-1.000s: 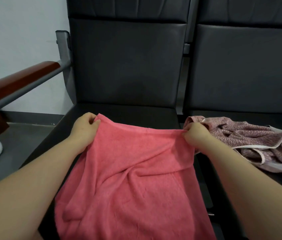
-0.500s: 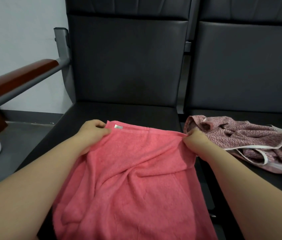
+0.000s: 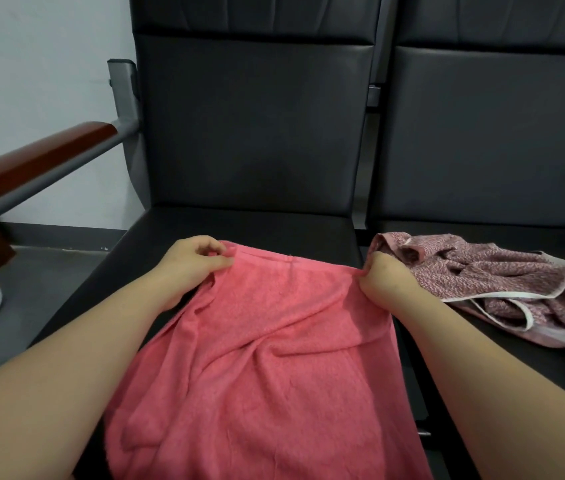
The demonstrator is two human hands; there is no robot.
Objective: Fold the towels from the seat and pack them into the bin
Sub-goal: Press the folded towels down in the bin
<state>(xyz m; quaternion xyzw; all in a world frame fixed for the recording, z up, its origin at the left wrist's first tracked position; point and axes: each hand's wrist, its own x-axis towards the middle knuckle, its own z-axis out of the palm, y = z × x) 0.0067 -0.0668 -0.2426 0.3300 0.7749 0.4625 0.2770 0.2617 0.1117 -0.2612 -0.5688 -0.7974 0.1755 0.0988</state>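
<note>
The pink towel (image 3: 267, 358) lies spread on the near left seat (image 3: 239, 226). The left hand (image 3: 192, 263) pinches its far-left corner; the right hand (image 3: 383, 278) grips its far-right corner. A patterned towel (image 3: 503, 282) lies crumpled at right.

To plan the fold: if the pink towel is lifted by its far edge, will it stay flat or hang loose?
Probably it hangs loose: the pink towel creases and sags between the left hand and the right hand. It is likely not slippery, as its terry surface looks rough. Two pinches seem enough to carry it.
</note>
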